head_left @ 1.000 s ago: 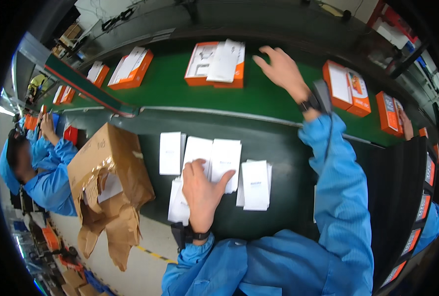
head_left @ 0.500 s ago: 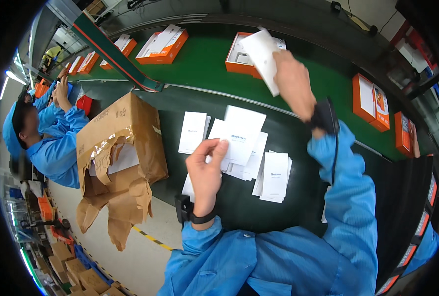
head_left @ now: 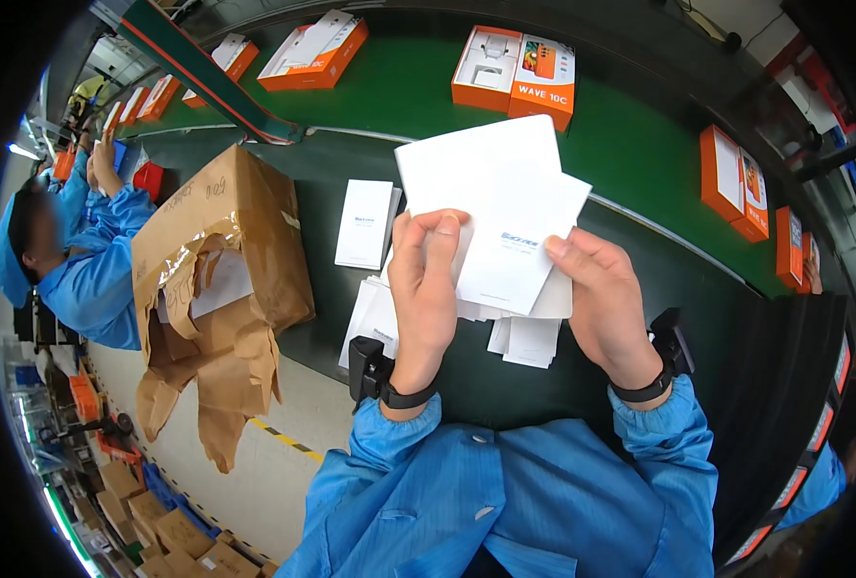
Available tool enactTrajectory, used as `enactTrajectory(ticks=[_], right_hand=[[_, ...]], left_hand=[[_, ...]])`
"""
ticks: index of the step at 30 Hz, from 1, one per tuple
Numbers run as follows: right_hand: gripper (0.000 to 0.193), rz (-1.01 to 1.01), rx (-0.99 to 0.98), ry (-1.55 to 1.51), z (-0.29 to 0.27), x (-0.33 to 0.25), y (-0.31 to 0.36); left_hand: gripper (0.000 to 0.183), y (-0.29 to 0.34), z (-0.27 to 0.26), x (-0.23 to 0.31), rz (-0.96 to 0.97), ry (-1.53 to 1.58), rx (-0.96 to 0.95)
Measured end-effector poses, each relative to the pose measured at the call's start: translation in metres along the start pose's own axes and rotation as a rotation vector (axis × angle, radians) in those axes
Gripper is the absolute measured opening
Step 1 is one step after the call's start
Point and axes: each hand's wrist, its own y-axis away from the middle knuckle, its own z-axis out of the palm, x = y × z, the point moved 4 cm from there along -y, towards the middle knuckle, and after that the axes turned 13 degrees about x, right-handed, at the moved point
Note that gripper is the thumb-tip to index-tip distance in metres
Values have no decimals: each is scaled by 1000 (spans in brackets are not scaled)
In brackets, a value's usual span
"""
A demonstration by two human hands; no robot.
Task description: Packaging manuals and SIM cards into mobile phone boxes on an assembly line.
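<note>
My left hand (head_left: 424, 289) is closed, thumb and fingers pinching a plain white booklet (head_left: 471, 159) in front of me. My right hand (head_left: 606, 303) pinches the right edge of a white booklet with small blue print (head_left: 510, 255), which overlaps the plain one. Beneath them on the dark green table, partly hidden, lies a stack of narrow white booklets (head_left: 524, 345). Left of my left hand stands another small pile of white booklets (head_left: 363, 226), with further white booklets (head_left: 370, 313) nearer to me, partly covered by that hand.
A torn brown carton (head_left: 221, 222) with white paper inside stands at the left. Along the green conveyor belt (head_left: 399, 87) beyond the table are several orange-and-white boxes (head_left: 486, 72), open with lids beside them. A co-worker in blue (head_left: 96, 255) works at the far left.
My right hand has come back from over the orange box at the far side and now meets my left hand. The head view has shifted slightly, and the open orange box is uncovered.
</note>
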Motion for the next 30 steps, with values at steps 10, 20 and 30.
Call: enactTrajectory(ticks=[10,20,30], right_hand=[[39,-182,291,-282,-22,-3,12],[23,-322,358,-357,-8,5,6],[17,-259,206,538,7,5,18]], left_hand=[[63,-16,4,1,304,-547,-117],[90,-6,-15,1,-434,505,-454],[91,-5,-15,-2,-457,554,-438]])
